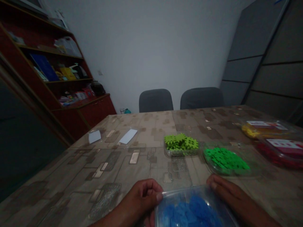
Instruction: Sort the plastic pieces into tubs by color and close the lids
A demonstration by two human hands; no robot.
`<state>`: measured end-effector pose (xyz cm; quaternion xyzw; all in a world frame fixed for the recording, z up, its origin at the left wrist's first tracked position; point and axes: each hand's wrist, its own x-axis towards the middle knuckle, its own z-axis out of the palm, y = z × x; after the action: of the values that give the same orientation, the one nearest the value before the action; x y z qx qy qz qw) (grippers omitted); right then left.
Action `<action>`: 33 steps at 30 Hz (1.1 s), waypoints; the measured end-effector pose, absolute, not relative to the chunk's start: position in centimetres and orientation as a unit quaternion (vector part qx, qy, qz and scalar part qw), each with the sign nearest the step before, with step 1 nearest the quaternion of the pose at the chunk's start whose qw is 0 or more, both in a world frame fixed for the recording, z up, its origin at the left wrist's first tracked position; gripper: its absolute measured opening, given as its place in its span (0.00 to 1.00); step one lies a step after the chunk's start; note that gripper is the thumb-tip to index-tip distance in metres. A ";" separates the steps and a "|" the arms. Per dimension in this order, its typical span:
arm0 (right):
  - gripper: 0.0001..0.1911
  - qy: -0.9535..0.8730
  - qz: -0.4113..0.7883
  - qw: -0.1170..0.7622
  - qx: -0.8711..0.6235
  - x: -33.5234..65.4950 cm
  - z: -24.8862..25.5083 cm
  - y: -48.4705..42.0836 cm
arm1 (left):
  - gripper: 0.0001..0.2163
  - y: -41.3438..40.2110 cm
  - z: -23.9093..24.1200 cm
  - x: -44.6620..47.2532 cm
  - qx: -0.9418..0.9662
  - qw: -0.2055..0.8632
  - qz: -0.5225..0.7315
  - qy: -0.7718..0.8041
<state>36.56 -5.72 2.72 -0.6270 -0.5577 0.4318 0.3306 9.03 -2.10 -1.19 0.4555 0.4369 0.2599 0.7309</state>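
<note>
A clear plastic box (pixel 187 191) with blue plastic pieces (pixel 191 212) inside is at the bottom of the view, near the table's front edge. My left hand (pixel 144 197) grips its far left corner, thumb on top and fingers curled at the side. On the far right corner, my right hand (pixel 230 194) holds the same box, its lower fingers hidden. Just beyond it sit a clear tray of lime-green interlocking pieces (pixel 181 142) and, to the right, another of bright green pieces (pixel 226 159).
Clear packs of yellow pieces (pixel 252 130) and red pieces (pixel 276 156), with printed labels, stand at the right. Two white cards (pixel 128 136) lie at the left on the patterned tablecloth (pixel 78 176). Two grey chairs (pixel 156 99) stand behind the table, and a shelf unit (pixel 82 108) at left.
</note>
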 end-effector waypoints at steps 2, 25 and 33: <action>0.21 -0.549 0.431 0.330 -0.636 36.5 2.4 -5.6 | 0.19 -2.4 -1.6 9.2 0.451 0.724 0.275 0.443; 0.26 -0.577 0.449 0.286 -0.619 37.5 1.6 -6.2 | 0.23 -4.4 -1.5 8.7 0.463 0.684 0.336 0.453; 0.26 -0.570 0.446 0.299 -0.622 36.8 1.3 -5.5 | 0.25 -4.5 -2.4 9.2 0.405 0.723 0.341 0.444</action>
<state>36.79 -5.53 1.35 -0.6219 -0.5702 0.4457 0.2991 9.17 -4.48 -2.41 0.4051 0.4437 0.3409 0.7230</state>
